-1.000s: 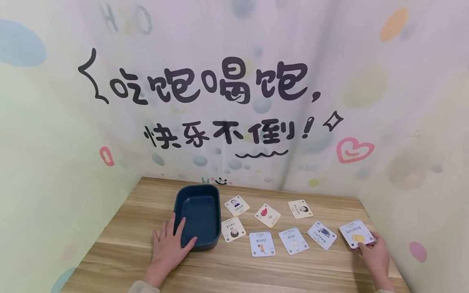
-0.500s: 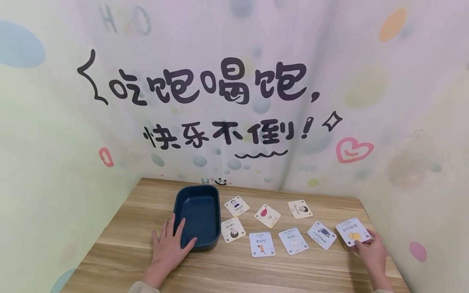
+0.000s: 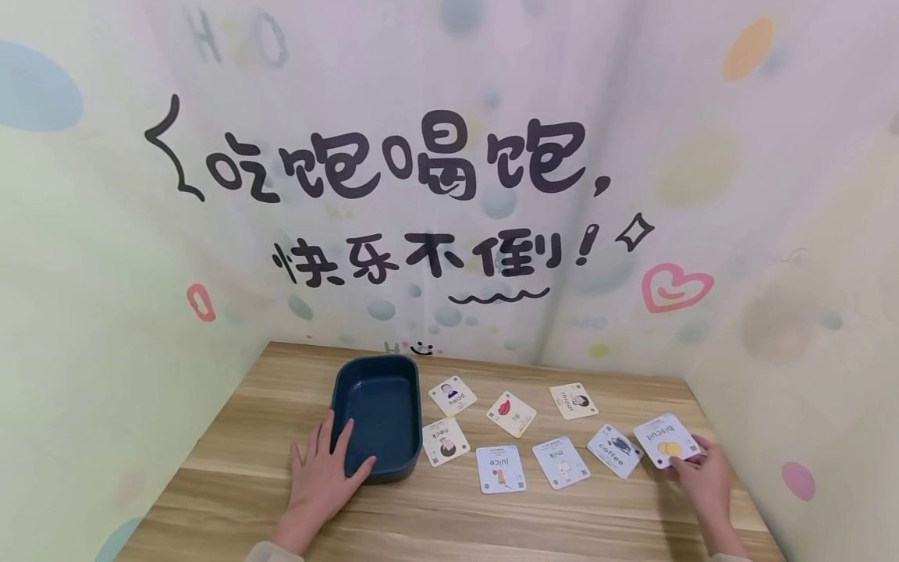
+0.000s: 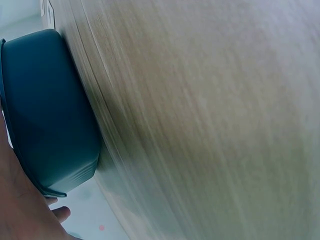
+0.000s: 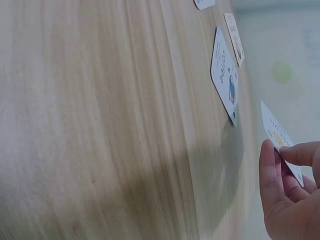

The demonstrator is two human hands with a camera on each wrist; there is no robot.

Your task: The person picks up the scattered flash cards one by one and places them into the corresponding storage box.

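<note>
My right hand [image 3: 703, 478] pinches the blue "biscuit" card [image 3: 665, 442] between thumb and fingers at its right edge. In the right wrist view this card [image 5: 280, 137] is held tilted above the table, apart from the "coffee" card [image 5: 224, 75] lying there. My left hand [image 3: 322, 478] rests with spread fingers on the near left rim of the dark blue tray [image 3: 418, 414], which has nothing inside. In the left wrist view the tray's outer wall [image 4: 47, 110] shows beside the hand; most of its fingers are hidden.
Blue "juice" [image 3: 501, 470] and "milk" [image 3: 561, 463] cards lie in the front row. Cream "neck" [image 3: 445, 442], "head" [image 3: 453, 396], "lip" [image 3: 512, 414] and "throat" [image 3: 573, 400] cards lie around them. A printed cloth wall [image 3: 449, 328] borders the wooden table [image 3: 562, 523].
My right hand has moved left with the biscuit card, bringing it closer to the coffee card. The left hand stays on the tray's rim.
</note>
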